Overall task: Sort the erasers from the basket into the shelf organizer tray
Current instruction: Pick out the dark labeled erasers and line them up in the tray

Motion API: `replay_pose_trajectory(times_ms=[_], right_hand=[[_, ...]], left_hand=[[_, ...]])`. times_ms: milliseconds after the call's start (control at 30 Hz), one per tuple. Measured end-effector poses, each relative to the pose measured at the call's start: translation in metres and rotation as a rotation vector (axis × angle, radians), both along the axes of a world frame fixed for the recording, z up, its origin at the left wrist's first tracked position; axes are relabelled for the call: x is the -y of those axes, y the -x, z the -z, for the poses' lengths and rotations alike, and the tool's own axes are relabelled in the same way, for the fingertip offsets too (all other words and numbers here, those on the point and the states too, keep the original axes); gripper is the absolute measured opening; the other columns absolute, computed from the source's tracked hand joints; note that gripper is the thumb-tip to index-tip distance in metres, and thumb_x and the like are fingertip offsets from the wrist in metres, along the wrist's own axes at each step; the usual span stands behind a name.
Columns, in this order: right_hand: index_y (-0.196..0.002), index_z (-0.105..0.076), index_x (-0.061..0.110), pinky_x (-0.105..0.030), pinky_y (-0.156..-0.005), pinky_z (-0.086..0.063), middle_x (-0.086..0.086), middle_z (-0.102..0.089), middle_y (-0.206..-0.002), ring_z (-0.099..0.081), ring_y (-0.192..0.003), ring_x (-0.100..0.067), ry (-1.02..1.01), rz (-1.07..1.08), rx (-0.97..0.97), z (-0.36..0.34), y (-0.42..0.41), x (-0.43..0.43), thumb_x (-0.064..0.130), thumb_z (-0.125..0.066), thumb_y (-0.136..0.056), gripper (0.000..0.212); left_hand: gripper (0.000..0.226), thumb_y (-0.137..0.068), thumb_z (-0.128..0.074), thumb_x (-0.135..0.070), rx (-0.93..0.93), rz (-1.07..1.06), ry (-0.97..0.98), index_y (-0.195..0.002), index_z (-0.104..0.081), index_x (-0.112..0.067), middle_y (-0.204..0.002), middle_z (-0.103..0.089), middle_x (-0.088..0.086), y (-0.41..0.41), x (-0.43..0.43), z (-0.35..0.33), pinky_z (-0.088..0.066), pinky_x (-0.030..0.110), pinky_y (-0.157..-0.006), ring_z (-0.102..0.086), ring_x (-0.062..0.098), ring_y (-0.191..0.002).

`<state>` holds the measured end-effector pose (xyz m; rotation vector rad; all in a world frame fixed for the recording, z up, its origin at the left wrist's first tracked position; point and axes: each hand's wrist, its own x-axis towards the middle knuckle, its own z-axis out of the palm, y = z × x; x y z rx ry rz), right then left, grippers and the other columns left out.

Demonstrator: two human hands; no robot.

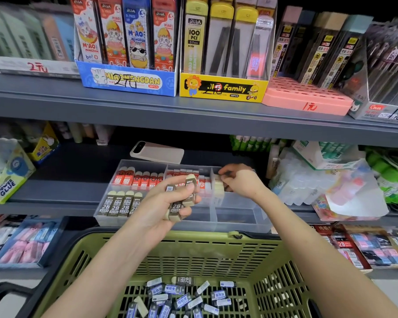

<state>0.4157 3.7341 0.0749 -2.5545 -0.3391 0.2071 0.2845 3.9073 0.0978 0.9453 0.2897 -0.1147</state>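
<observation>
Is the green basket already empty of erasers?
No, many erasers with blue and dark sleeves lie scattered on the bottom of the green basket.

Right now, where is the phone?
In the head view, the phone lies flat on the lower shelf, near the centre. It sits just behind the back left compartment of the clear organizer tray.

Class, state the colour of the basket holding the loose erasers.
Olive green basket, best seen in the head view.
</observation>
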Motion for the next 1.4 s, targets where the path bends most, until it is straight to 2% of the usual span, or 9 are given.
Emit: replay_pose_trajectory(times_ms=[67,133,300,467,567,967,1133,1267,1400], right_hand=[[-0.107,-0.066,0.017,-0.034,-0.085,-0.050,-0.007,-0.070,-0.103,-0.062,-0.097,-0.027,0.135,0.046,0.182,-0.009,0.008,0.000,0.021,-0.049,-0.094,0.022],[-0.093,-0.069,0.018,-0.034,-0.078,-0.050,-0.006,-0.072,-0.087,-0.064,-0.082,-0.019,-0.071,0.059,0.270,-0.022,0.025,-0.005,0.028,-0.049,-0.094,0.022],[-0.083,-0.071,0.015,-0.022,-0.047,-0.046,-0.001,-0.067,-0.065,-0.057,-0.055,-0.006,-0.611,-0.175,-0.162,-0.054,0.080,-0.032,0.028,-0.065,-0.086,0.015],[-0.084,-0.068,0.004,-0.017,-0.050,-0.049,-0.007,-0.064,-0.064,-0.058,-0.051,-0.007,-0.838,-0.115,-0.266,-0.061,0.084,-0.048,0.005,-0.062,-0.087,0.007],[-0.083,-0.068,0.005,-0.016,-0.054,-0.053,-0.008,-0.065,-0.070,-0.061,-0.053,-0.007,-0.967,-0.002,-0.327,-0.056,0.079,-0.063,0.003,-0.059,-0.089,0.011],[-0.066,-0.059,0.021,-0.029,-0.077,-0.049,0.006,-0.063,-0.066,-0.063,-0.075,-0.015,-0.190,-0.186,-0.121,-0.028,0.069,-0.131,0.021,-0.076,-0.076,0.020],[-0.076,-0.070,0.021,-0.024,-0.075,-0.040,0.010,-0.066,-0.076,-0.048,-0.066,0.001,-0.108,-0.222,0.145,-0.005,0.086,-0.128,0.025,-0.068,-0.084,0.010],[-0.095,-0.074,0.019,-0.023,-0.078,-0.030,0.001,-0.066,-0.093,-0.044,-0.086,-0.012,0.004,-0.264,0.394,0.003,0.093,-0.126,0.029,-0.066,-0.085,0.016],[-0.076,-0.072,0.018,-0.019,-0.066,-0.037,0.000,-0.065,-0.072,-0.050,-0.070,-0.004,-0.392,-0.191,0.281,-0.013,0.108,-0.124,0.033,-0.060,-0.089,0.023]], left_hand=[[0.043,-0.060,-0.071,-0.005,0.005,-0.012,-0.021,-0.102,-0.060,-0.002,-0.083,-0.072,0.018,0.002,-0.002,-0.001,-0.040,0.019,-0.037,-0.069,0.022,-0.066],[0.043,-0.058,-0.072,-0.006,0.015,-0.016,-0.039,-0.100,-0.061,-0.002,-0.087,-0.072,0.019,0.004,-0.004,0.000,-0.040,0.019,-0.037,-0.070,0.023,-0.069],[0.050,-0.051,-0.078,-0.014,0.060,0.002,-0.161,-0.098,-0.061,-0.005,-0.077,-0.071,0.014,0.013,-0.009,0.000,-0.038,0.018,-0.038,-0.070,0.023,-0.072],[0.041,-0.062,-0.078,-0.028,0.074,-0.042,-0.265,-0.098,-0.066,-0.012,-0.086,-0.073,0.015,0.026,-0.031,-0.002,-0.043,0.019,-0.043,-0.065,0.014,-0.064],[0.018,-0.082,-0.059,-0.009,0.046,-0.227,-0.110,-0.099,-0.063,-0.006,-0.086,-0.073,0.013,0.031,-0.064,0.002,-0.048,0.021,-0.045,-0.070,0.018,-0.072],[0.022,-0.091,-0.042,0.012,0.110,-0.423,0.094,-0.101,-0.057,-0.001,-0.095,-0.073,0.017,0.039,-0.111,0.008,-0.059,0.036,-0.075,-0.069,0.031,-0.097],[0.022,-0.091,-0.042,0.011,0.130,-0.376,0.183,-0.104,-0.056,-0.001,-0.099,-0.072,0.018,0.035,-0.103,0.015,-0.059,0.034,-0.074,-0.069,0.029,-0.099],[0.022,-0.091,-0.045,0.007,0.167,-0.331,0.251,-0.107,-0.056,-0.001,-0.107,-0.070,0.018,0.032,-0.096,0.018,-0.056,0.036,-0.084,-0.067,0.028,-0.104],[0.022,-0.089,-0.048,0.004,0.193,-0.342,0.265,-0.107,-0.057,-0.004,-0.110,-0.070,0.016,0.030,-0.091,0.019,-0.054,0.036,-0.088,-0.066,0.025,-0.107]])
